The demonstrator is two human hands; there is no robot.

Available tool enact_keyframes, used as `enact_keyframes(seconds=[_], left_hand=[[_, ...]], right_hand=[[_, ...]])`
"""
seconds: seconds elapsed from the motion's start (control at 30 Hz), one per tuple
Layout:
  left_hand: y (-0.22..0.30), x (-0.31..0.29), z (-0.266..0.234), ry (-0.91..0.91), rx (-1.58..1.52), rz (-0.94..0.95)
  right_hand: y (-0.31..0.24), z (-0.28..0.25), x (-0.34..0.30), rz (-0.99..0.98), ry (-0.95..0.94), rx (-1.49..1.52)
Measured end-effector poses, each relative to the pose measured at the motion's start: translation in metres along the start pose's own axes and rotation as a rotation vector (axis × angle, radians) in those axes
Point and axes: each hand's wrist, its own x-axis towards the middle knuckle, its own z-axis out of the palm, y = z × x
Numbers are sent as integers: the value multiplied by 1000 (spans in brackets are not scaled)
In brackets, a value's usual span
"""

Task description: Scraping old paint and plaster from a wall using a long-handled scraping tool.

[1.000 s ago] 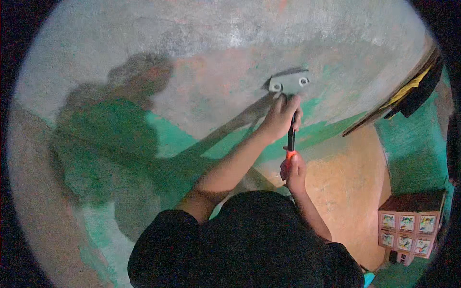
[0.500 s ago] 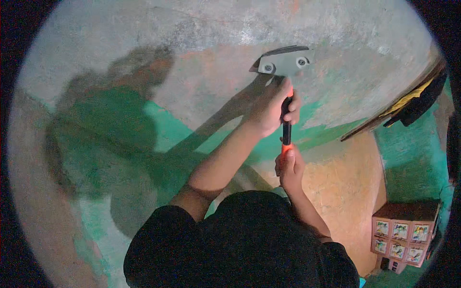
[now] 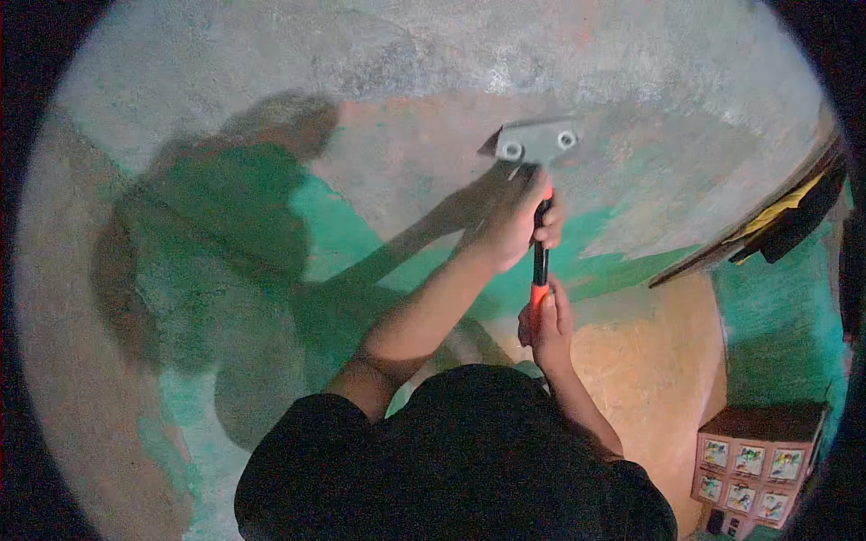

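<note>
A long-handled scraper with a wide grey metal head and two round bolts is against or just off the wall; I cannot tell which. Its handle is black with orange sections. Near the head, my left hand wraps round the upper handle. Lower down, my right hand is closed round the orange grip at the handle's end. The wall around the head is patchy grey and pinkish, with green paint below it.
Dark shadows of my head and arms fall on the wall to the left. At the right, a dark ledge carries yellow and black items. A pinkish box-like cabinet with several picture panels stands lower right, beside an orange-tan surface.
The scraper head has come a little down toward me, both hands moving with it. My view has shifted slightly. Both hands keep their grip.
</note>
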Motion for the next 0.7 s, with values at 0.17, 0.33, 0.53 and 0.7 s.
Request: enact_keyframes(seconds=[0.17,0.33,0.53,0.7], left_hand=[[0,1,-2,136,39,-3],[21,22,9,31,13,23],[-33,0,-21,84,68,-83],[13,4,-5,-21,154,32]], right_hand=[[13,-24,7,134,-342,281],[-14,-18,12,22,-218,124],[37,-22,-12,34,-87,31],[-1,5,-12,-10,-35,-17]])
